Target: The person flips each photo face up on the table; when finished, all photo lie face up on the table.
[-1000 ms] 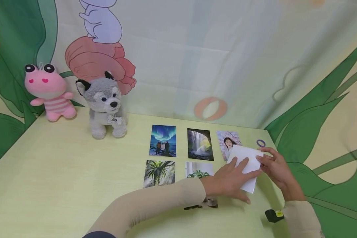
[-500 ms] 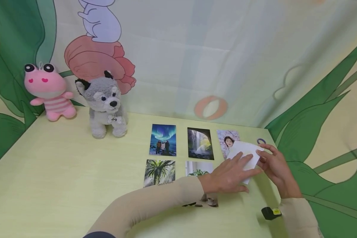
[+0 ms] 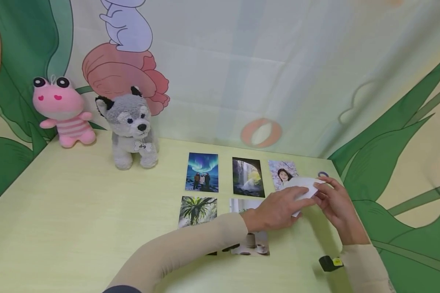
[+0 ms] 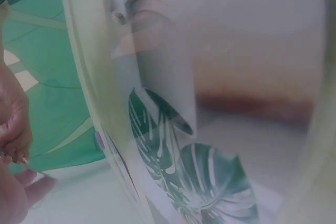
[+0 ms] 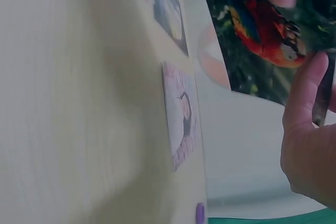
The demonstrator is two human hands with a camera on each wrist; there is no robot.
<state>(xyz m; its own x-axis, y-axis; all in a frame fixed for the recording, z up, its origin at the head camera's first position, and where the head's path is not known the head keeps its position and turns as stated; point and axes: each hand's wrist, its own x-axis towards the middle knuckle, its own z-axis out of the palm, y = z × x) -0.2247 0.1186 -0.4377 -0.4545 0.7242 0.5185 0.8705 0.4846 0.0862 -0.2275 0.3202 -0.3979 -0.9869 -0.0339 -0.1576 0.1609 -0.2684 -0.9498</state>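
Both hands hold a photo print (image 3: pixel 309 188) above the right part of the table, its white back upward in the head view. Its printed side, with a red parrot (image 5: pixel 268 35) among dark green leaves, shows in the right wrist view. My left hand (image 3: pixel 276 207) grips the near left side, fingers over the white back and a fingertip against the printed face. My right hand (image 3: pixel 335 205) pinches the right edge. Beneath and behind the print, a portrait photo (image 3: pixel 280 170) with pink blossoms lies on the table, partly covered in the head view.
An aurora photo (image 3: pixel 202 172), a waterfall photo (image 3: pixel 248 177) and a fern photo (image 3: pixel 197 208) lie left of the hands. My left forearm crosses over a cup photo (image 3: pixel 258 244). A purple ring (image 3: pixel 323 174) sits at back right. A plush husky (image 3: pixel 132 126) and pink plush frog (image 3: pixel 66 114) stand left.
The held print has tilted and bent, so less of its white back shows. My left hand's spread fingers have drawn in around it; both hands have shifted slightly left.
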